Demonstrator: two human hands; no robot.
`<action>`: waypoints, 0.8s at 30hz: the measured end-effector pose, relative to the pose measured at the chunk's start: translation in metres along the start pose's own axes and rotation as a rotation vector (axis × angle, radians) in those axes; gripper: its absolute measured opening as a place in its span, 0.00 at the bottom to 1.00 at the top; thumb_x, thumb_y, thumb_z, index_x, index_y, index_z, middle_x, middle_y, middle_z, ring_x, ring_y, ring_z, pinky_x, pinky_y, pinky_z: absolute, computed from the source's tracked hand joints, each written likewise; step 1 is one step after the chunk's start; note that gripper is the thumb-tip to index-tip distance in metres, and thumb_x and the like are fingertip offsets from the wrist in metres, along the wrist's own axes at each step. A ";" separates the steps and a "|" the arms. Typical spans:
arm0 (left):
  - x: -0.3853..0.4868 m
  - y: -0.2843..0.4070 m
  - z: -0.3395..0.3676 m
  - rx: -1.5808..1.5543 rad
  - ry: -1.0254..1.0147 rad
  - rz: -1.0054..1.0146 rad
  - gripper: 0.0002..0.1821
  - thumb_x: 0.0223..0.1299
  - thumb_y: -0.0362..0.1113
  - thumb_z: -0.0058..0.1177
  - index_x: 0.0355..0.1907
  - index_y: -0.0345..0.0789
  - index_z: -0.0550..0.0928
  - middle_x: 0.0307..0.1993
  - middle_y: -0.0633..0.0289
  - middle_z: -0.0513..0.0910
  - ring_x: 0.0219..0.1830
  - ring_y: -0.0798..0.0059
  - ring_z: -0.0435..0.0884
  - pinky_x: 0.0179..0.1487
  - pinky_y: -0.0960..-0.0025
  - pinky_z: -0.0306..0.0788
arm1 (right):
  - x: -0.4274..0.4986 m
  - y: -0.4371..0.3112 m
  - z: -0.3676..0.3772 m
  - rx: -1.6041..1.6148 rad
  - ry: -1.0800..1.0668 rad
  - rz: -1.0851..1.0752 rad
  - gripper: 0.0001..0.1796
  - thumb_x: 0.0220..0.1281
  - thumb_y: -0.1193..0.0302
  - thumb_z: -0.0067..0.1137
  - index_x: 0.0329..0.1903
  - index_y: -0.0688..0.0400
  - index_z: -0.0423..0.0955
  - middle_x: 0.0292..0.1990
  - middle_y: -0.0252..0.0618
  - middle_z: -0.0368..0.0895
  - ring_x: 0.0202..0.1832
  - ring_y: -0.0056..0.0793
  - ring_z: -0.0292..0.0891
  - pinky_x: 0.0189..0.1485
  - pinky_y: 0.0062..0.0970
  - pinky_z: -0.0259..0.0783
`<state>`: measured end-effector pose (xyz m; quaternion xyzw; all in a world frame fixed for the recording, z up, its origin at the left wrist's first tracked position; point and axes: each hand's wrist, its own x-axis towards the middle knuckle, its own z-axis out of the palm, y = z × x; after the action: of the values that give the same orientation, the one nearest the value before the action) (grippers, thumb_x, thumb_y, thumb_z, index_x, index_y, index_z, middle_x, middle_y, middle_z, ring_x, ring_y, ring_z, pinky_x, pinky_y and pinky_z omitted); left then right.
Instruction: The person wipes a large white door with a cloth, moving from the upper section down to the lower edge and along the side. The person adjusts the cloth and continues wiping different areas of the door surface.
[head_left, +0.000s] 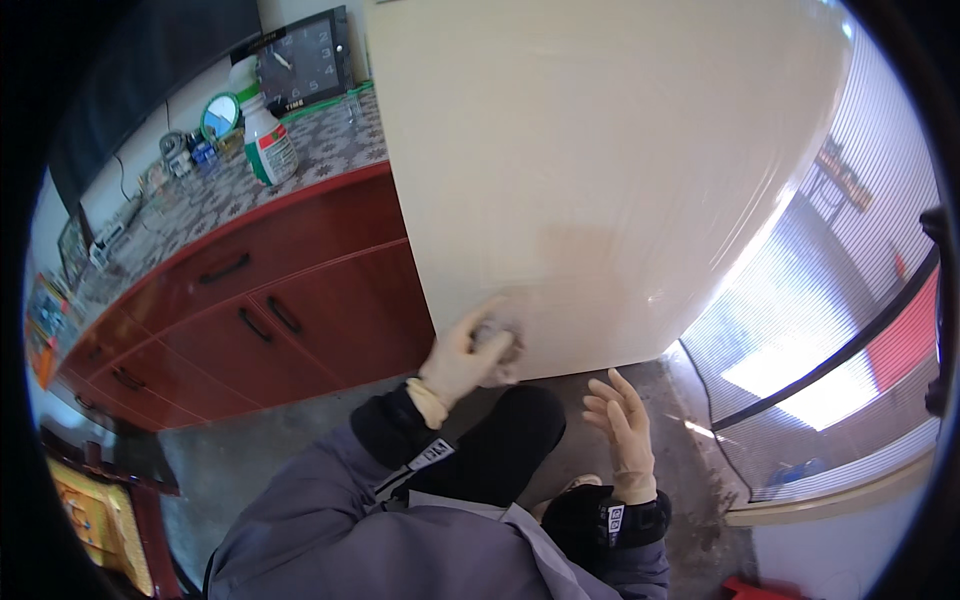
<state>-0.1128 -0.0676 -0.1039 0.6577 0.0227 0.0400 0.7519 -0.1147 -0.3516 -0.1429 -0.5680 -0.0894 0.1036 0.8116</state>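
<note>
A cream-coloured door (480, 172) stands before me, its lower edge just above the floor. My left hand (465, 356), in a pale thin glove, grips a small greyish wad (496, 334) close to the lower part of the door. Motion blur hides whether the wad is a cloth or a scouring pad, and whether it touches the door. Lower and to the right, my right hand (622, 427) is gloved too and holds nothing, with its fingers apart.
To the left runs a red cabinet (315, 315) with black handles. A spray bottle (270, 150), a green-rimmed round mirror (220, 115) and a black clock (304, 64) stand on its patterned top. A mesh curtain (795, 360) hangs at right. A carved wooden chair (112, 517) is lower left.
</note>
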 end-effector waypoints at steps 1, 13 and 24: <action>-0.003 0.009 0.019 -0.098 -0.100 -0.018 0.27 0.66 0.28 0.52 0.68 0.30 0.69 0.44 0.59 0.84 0.39 0.79 0.85 0.43 0.75 0.79 | -0.002 -0.008 0.015 0.059 0.005 0.018 0.29 0.73 0.73 0.54 0.72 0.63 0.60 0.62 0.51 0.75 0.57 0.33 0.77 0.59 0.31 0.75; -0.011 -0.041 -0.051 -0.041 -0.398 0.145 0.22 0.69 0.30 0.54 0.65 0.29 0.74 0.53 0.54 0.84 0.54 0.73 0.82 0.61 0.71 0.74 | 0.047 -0.028 0.099 -0.349 0.103 -0.007 0.14 0.73 0.73 0.53 0.55 0.68 0.75 0.47 0.36 0.83 0.48 0.23 0.77 0.52 0.22 0.71; -0.076 -0.118 -0.210 -0.276 0.643 -0.118 0.14 0.74 0.34 0.49 0.58 0.32 0.79 0.45 0.58 0.86 0.44 0.77 0.86 0.49 0.75 0.78 | 0.213 -0.121 0.264 -0.975 0.073 -0.902 0.20 0.64 0.66 0.63 0.53 0.65 0.78 0.45 0.51 0.86 0.49 0.39 0.84 0.52 0.32 0.77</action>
<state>-0.2033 0.1169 -0.2500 0.5014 0.2906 0.2041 0.7890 0.0288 -0.0965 0.0660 -0.7800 -0.3276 -0.3178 0.4280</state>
